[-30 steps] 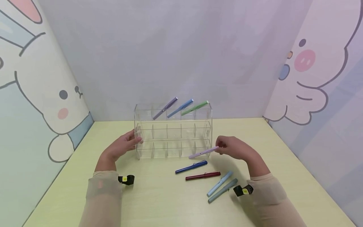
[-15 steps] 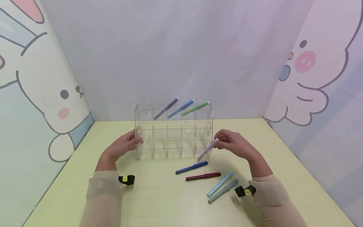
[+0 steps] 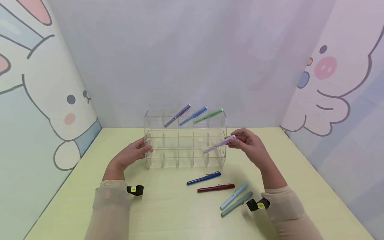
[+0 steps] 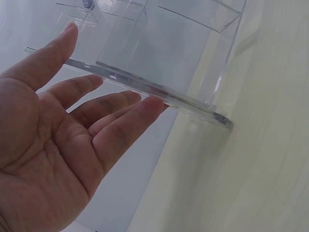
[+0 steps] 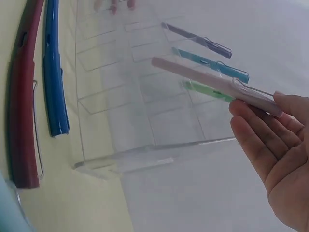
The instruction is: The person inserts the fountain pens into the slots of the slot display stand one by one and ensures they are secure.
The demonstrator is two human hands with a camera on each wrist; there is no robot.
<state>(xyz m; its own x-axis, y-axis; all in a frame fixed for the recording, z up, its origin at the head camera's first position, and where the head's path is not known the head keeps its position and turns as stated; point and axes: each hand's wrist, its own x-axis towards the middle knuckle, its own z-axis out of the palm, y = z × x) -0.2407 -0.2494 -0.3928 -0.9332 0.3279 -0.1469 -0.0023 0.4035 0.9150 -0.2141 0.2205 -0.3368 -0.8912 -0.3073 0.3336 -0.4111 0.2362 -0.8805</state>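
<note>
A clear acrylic pen rack [image 3: 186, 158] with three tiers of compartments stands on the table. My left hand [image 3: 130, 155] touches its left side panel, thumb at the front edge; in the left wrist view the fingers [image 4: 128, 125] lie fairly straight along the panel. At the rack's right end, my right hand [image 3: 250, 148] pinches a lilac pen [image 3: 219, 145] by its capped end. The pen slants down to the left, overlapping the middle and lower tiers in the head view. Purple [image 3: 177, 116], blue [image 3: 193, 116] and green [image 3: 208, 116] pens lean in the top tier.
In front of the rack lie a dark blue pen [image 3: 204, 178], a dark red pen [image 3: 216, 188], a light blue pen [image 3: 233, 196] and a grey-green pen [image 3: 237, 204]. Behind it rises a pale wall [image 3: 192, 66], with cartoon-printed panels left and right.
My right hand has lifted the lilac pen from the bottom tier's level toward the middle tier; it tilted steeper midway, then flatter. The left hand stays at the rack's side.
</note>
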